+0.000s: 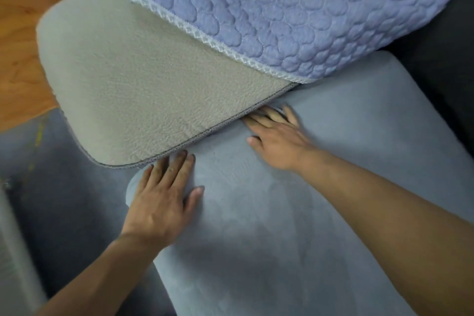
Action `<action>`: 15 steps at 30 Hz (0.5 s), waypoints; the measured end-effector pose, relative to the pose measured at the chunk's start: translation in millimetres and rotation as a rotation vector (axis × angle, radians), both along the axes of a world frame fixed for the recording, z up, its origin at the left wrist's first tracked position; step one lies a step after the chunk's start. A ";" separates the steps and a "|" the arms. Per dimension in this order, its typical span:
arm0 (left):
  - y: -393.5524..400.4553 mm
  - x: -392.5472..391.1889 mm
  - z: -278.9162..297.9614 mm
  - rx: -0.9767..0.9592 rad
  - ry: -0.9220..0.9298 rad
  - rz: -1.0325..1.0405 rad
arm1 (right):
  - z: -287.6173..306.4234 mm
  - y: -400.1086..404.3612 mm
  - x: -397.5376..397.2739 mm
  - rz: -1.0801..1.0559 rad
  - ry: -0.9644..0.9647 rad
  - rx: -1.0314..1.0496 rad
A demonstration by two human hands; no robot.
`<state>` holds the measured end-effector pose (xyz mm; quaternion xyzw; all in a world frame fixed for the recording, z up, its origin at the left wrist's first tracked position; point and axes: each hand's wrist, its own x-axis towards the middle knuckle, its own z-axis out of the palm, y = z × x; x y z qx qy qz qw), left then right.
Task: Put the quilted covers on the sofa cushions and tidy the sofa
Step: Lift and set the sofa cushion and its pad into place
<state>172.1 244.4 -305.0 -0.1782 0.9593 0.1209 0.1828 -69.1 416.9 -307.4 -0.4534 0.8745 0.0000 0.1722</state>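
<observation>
Pressing flat on a blue-grey seat cushion (295,213), both hands lie with fingers straight and grip nothing. The left hand (161,200) rests palm-down near the cushion's left rounded corner, its fingertips (179,158) touching the dark piped edge of a beige cushion (133,90) that lies tilted across the upper left of the view. The right hand (277,141) lies palm-down farther along the same seam, blurred; its fingers (269,117) reach up to, and partly beneath, the beige cushion's edge, thumb spread to the side. Both forearms are bare.

A lavender quilted cover (295,7), stitched in a scalloped pattern and bordered with white lace trim (205,33), sits over the far part of the beige cushion, leaving the nearer part bare. The cover's lower right corner meets the blue-grey cushion just beyond the right hand.

A dark grey sofa part (441,59) appears at the right, behind the cushions. Wooden flooring (25,20) shows at the upper left. A blue-grey surface (64,200) lies at the lower left, below the beige cushion, with a pale grey strip (12,251) along the frame's left edge; what these are cannot be told.
</observation>
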 end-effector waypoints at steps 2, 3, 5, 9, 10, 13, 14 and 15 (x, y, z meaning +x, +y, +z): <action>-0.2 -8.5 4.0 -0.026 -0.056 0.029 | -1.4 -13.9 -1.7 0.017 0.039 0.091; 1.4 -17.9 5.8 -0.019 -0.084 0.067 | -3.1 -22.1 -1.7 0.010 0.045 0.116; 2.3 -49.2 13.1 0.001 -0.103 0.162 | -10.9 -32.7 -2.5 -0.027 0.031 0.144; -13.5 -102.7 0.5 0.130 -0.261 0.312 | -31.0 -52.4 -11.2 -0.042 0.000 0.199; -14.7 -102.8 -5.3 0.111 -0.282 0.295 | -33.6 -58.0 -14.0 -0.053 0.005 0.208; -9.0 -90.1 -0.8 0.028 -0.235 0.263 | -30.4 -58.4 -9.9 -0.113 0.068 0.172; -6.7 -81.5 6.2 0.025 -0.247 0.278 | -26.2 -56.9 -1.4 -0.109 0.087 0.145; -4.8 -70.5 14.0 0.026 -0.264 0.295 | -19.6 -56.1 9.9 -0.095 0.099 0.114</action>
